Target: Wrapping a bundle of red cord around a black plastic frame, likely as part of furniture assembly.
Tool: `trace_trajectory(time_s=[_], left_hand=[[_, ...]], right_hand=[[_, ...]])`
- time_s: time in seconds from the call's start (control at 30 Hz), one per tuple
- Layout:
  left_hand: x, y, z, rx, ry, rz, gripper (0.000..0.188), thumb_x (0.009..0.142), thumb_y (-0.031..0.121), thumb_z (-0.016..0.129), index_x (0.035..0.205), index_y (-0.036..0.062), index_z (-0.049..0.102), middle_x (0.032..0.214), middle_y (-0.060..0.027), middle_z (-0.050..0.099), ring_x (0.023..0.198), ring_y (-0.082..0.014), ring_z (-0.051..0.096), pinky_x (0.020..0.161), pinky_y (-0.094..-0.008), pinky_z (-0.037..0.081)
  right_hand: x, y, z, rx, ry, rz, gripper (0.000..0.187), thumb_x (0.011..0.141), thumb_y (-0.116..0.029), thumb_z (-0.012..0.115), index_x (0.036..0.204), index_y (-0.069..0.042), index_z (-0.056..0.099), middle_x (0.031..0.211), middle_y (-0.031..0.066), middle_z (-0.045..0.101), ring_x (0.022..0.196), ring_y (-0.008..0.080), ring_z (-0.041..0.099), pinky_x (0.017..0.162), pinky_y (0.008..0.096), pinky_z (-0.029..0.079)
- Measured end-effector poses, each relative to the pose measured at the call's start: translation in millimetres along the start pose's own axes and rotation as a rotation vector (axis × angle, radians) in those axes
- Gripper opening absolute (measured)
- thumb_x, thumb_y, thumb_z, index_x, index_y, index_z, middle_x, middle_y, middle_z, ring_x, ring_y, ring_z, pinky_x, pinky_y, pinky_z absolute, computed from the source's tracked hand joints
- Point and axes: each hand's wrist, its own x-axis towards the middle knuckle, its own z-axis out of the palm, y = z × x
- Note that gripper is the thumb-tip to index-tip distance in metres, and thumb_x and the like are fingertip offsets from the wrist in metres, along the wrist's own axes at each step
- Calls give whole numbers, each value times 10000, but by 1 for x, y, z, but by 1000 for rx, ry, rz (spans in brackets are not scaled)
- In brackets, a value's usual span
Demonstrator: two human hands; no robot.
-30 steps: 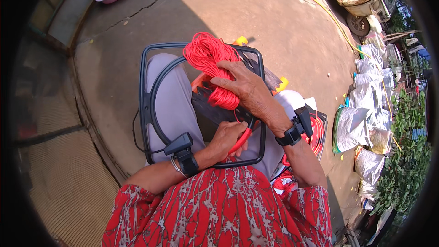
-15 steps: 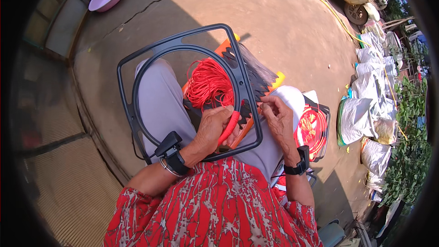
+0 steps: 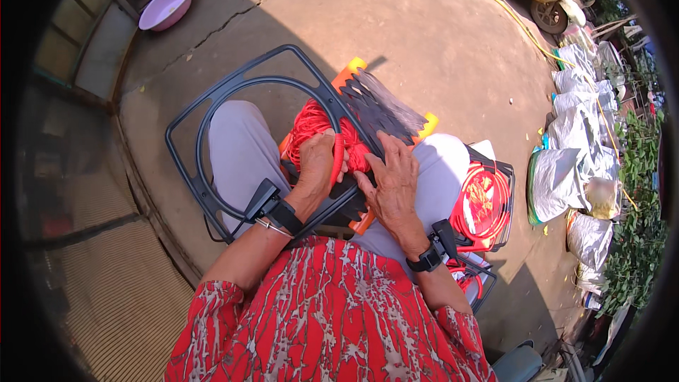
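Note:
A black plastic frame (image 3: 206,112) with a round inner ring lies tilted over my lap. Bright red cord is wound around the ring's near right part, making a red-wrapped section (image 3: 337,159). My left hand (image 3: 315,164) is closed around that section, its thumb on top. My right hand (image 3: 397,184) holds the frame's near right corner, thumb on one side and fingers on the other; the fingertips are partly hidden. Beneath the ring sits a loose bundle of red cord (image 3: 310,122), resting on an orange and black slatted seat (image 3: 378,110) between my knees.
Right of my knee stands another dark frame with red cord coils (image 3: 484,201). White sacks (image 3: 555,184) line the right side, beside green plants (image 3: 626,240). A yellow hose (image 3: 506,8) crosses the concrete. A pink basin (image 3: 167,6) sits at far left, near mesh panels (image 3: 120,297).
The frame has turned counterclockwise and shifted left. My left hand has moved up with the wrapped section. My right hand has gone from a pinch beside the frame to its corner.

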Motion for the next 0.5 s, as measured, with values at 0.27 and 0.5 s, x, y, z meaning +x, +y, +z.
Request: trace_trajectory(time_s=[0.27,0.5], left_hand=[[5,-14,7,108,181,99,317,962,258,465,737,45,537,553,-45,483,360,-163,443,300,-302,357],[10,-21,8,116,192,168,326,966,261,463,727,50,530,555,-28,448,367,-142,417,316,-300,348]], right_hand=[[13,-3,9,-4,-24,-36,361,724,-281,740,951,-10,666,1329,151,485,1240,338,417,1028,457,299],[9,-3,18,-216,-172,48,430,749,-350,708,988,6,675,1353,143,483,1253,323,404,1023,496,278]])
